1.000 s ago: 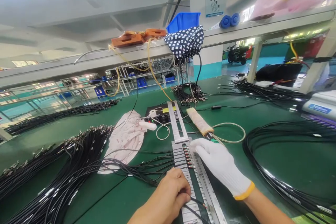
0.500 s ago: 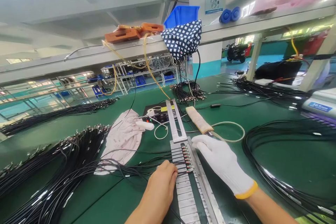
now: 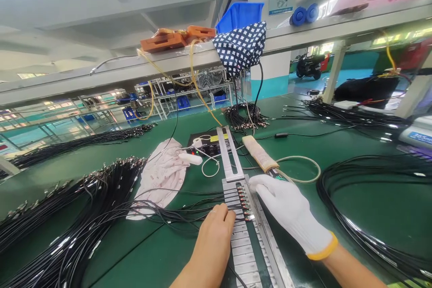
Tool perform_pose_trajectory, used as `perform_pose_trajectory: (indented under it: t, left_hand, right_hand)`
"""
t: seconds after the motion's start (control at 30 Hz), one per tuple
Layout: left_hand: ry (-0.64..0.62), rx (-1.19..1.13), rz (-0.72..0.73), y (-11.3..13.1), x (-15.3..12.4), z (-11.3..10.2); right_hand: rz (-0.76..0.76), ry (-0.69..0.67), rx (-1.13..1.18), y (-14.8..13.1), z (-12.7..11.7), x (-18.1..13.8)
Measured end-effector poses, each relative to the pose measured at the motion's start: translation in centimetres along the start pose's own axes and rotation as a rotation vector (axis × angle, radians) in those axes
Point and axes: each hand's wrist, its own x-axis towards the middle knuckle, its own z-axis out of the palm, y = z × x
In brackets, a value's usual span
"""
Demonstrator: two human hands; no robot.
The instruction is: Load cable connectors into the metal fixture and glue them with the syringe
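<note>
curling over black cables (image 3: 158,209) laid across the slotted metal jig (image 3: 243,252), your left hand (image 3: 216,229) hides its grip; your gloved right hand's (image 3: 286,211) hold can't be told either. they look light, springy; pinch jackets behind the delicate-looking tips (image 3: 242,197).

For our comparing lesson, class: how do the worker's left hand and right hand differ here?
The left hand is bare, while the right hand wears a white glove with a yellow cuff.
The left hand is by the black cables, at the left of the metal strip; the right hand is at the strip's right side.
Both hands are close to the metal strip.
</note>
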Motion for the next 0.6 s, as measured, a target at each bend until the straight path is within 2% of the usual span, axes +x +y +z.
perform_pose_trajectory:
  t: [0.27, 0.47, 0.6]
  left_hand:
    - [-0.091, -0.250, -0.175, 0.8, 0.5, -1.1]
    - [-0.128, -0.281, -0.252, 1.4, 0.3, -2.0]
    - [-0.142, -0.290, -0.285, 1.5, 0.5, -2.0]
  right_hand:
    - [-0.083, -0.012, -0.072, 0.0, 0.1, 0.0]
    - [-0.205, 0.027, -0.166, 0.4, 0.3, -0.1]
    - [-0.208, 0.006, -0.219, 0.5, 0.5, -0.1]
